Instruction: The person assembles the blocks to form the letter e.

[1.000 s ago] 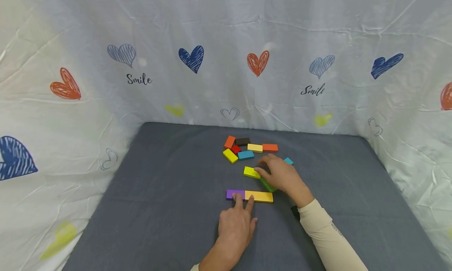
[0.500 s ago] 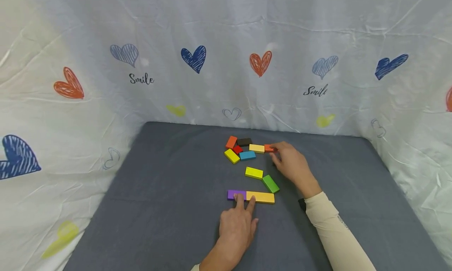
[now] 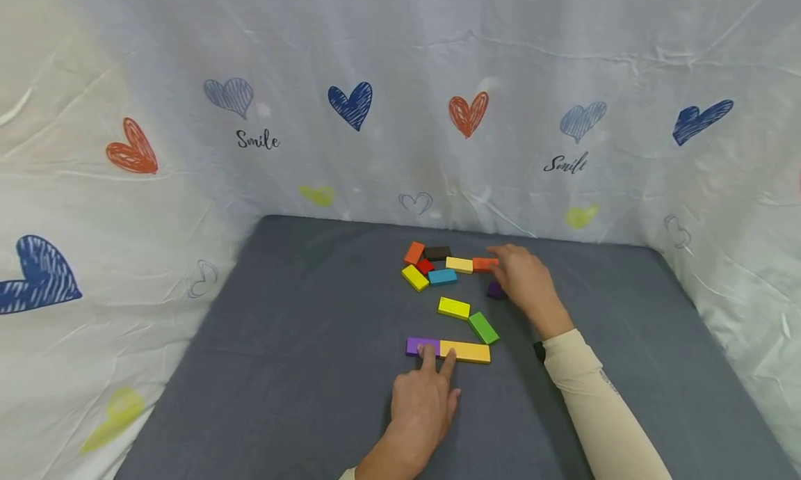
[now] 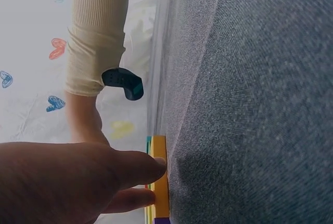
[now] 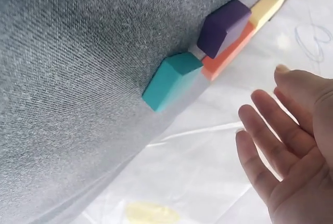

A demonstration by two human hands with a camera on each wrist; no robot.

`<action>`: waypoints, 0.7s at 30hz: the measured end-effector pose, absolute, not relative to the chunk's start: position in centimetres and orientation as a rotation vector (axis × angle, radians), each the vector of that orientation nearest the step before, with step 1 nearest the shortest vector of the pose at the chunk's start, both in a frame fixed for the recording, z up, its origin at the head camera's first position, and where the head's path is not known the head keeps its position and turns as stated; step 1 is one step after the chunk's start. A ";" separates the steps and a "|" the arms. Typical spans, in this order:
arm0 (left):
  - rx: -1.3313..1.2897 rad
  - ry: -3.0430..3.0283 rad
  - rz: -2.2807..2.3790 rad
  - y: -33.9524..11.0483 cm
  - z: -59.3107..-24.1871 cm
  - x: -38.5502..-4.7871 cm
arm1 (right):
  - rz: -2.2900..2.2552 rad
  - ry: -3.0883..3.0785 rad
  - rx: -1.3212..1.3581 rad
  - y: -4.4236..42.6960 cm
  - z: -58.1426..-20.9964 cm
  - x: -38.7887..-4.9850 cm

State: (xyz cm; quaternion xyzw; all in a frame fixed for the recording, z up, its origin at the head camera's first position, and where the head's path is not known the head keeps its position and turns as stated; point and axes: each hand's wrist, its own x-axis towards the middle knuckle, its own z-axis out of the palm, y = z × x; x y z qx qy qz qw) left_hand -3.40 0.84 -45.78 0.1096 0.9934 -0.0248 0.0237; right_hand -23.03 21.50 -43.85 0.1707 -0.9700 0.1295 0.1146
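Note:
My left hand (image 3: 421,400) rests two straight fingertips on a row of flat blocks: one on a purple block (image 3: 411,346), the other on a long orange-yellow block (image 3: 473,353). The left wrist view shows fingers against that orange-yellow block (image 4: 159,193) too. My right hand (image 3: 527,282) hovers at the back right by an orange block (image 3: 484,264), its fingers loosely bent. In the right wrist view the hand (image 5: 296,146) holds nothing and stands apart from the blocks. A dark purple block (image 5: 223,26) and a teal block (image 5: 171,81) stand near the orange one.
A green block (image 3: 484,328) and a yellow block (image 3: 454,308) lie between the hands. Behind them is a cluster with a blue block (image 3: 442,277), a cream block (image 3: 459,265), a black block (image 3: 437,253) and others. Patterned cloth (image 3: 388,153) borders the grey table (image 3: 300,341).
My right hand has moved from over the green block to the back, beside the orange block. The dark purple block has come into sight under it. My left hand stays on its blocks.

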 end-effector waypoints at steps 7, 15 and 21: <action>0.338 3.072 -0.082 0.9 -45.6 -3.4 | 0.381 -2.905 0.503 21.9 -44.5 -24.0; 0.324 3.043 -0.063 0.9 -45.6 -3.5 | 0.380 -2.952 0.504 22.0 -45.0 -24.7; 0.319 3.031 -0.053 0.9 -45.6 -3.6 | 0.362 -2.969 0.507 22.1 -45.3 -25.2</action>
